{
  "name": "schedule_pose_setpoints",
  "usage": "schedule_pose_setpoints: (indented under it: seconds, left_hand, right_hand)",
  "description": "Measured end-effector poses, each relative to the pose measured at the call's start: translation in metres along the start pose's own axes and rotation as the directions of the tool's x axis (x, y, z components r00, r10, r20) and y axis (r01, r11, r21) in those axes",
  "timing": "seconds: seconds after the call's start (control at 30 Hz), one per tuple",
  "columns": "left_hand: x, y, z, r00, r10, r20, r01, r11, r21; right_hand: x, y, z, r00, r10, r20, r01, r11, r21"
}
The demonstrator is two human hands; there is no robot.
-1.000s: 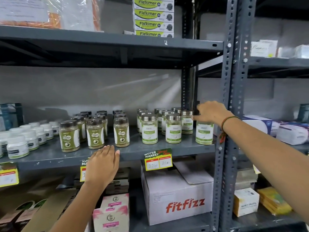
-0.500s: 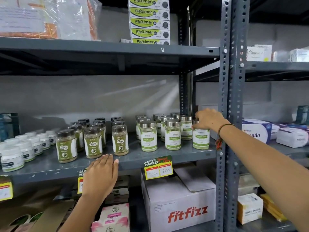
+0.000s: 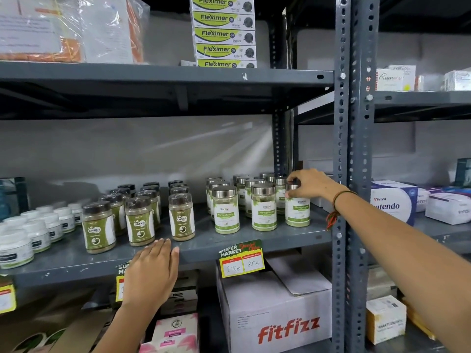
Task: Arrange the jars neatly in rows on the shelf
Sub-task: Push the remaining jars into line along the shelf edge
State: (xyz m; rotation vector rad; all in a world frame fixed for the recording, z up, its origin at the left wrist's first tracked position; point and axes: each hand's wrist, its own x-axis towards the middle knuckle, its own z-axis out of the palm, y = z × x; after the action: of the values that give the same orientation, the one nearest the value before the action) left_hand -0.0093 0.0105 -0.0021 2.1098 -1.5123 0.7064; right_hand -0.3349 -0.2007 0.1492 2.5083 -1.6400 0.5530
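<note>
On shelf (image 3: 254,242) front edge, far R: R hand (image 3: 312,184) pinching lid of upright jar (image 3: 297,211), end of silver-lid row. L hand (image 3: 150,273) flat, fingers together, on shelf lip.

Fleximer boxes (image 3: 223,34), stacked at the upper shelf's rear: each is showing "Fleximer" on green. Dark-lidded jars (image 3: 139,220) toward the middle shelf's left: labels are reading "GASKA". Silver-lidded jars (image 3: 264,207) toward its right edge: labels are reading "Dishant" and "Moringa Leaves". Price tag (image 3: 241,258) hanging from the middle shelf's front edge: it is displaying "SUPER MARKET", handwritten "170" and "85". White carton (image 3: 280,317) on the bottom shelf: it is showing "fitfizz" in red. White-and-blue box (image 3: 392,203) on the neighbouring shelf: it is showing "Viviva".
</note>
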Motion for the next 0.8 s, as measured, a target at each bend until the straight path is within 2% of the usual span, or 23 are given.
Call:
schedule_pose_setpoints:
  seconds: [0.2,0.37,0.47,0.6,0.7,0.8]
  left_hand:
    - [-0.001,0.002,-0.001,1.000,-0.014,0.005,0.014,1.000,-0.004]
    - [-0.001,0.003,-0.002,1.000,-0.022,0.005,0.022,1.000,-0.005]
    - [-0.001,0.003,-0.002,1.000,-0.022,0.007,0.022,1.000,0.000]
    - [0.000,0.003,-0.003,1.000,-0.017,0.009,0.017,1.000,0.000]
    - [0.000,0.003,-0.003,1.000,-0.016,0.012,0.016,1.000,-0.002]
    - [-0.001,0.003,-0.003,1.000,-0.017,0.013,0.017,1.000,-0.014]
  right_hand:
    - [0.001,0.004,0.003,0.999,-0.034,-0.001,0.034,0.999,0.036]
    - [-0.004,-0.018,0.006,0.957,-0.153,-0.247,0.183,0.978,0.100]
    - [-0.004,-0.042,0.007,0.948,-0.262,-0.180,0.280,0.956,0.086]
    - [0.000,-0.060,0.012,0.951,-0.303,-0.056,0.304,0.952,0.009]
    - [0.002,-0.063,0.017,0.946,-0.318,-0.061,0.318,0.948,-0.009]
    - [0.002,-0.061,0.016,0.952,-0.291,-0.098,0.297,0.953,0.052]
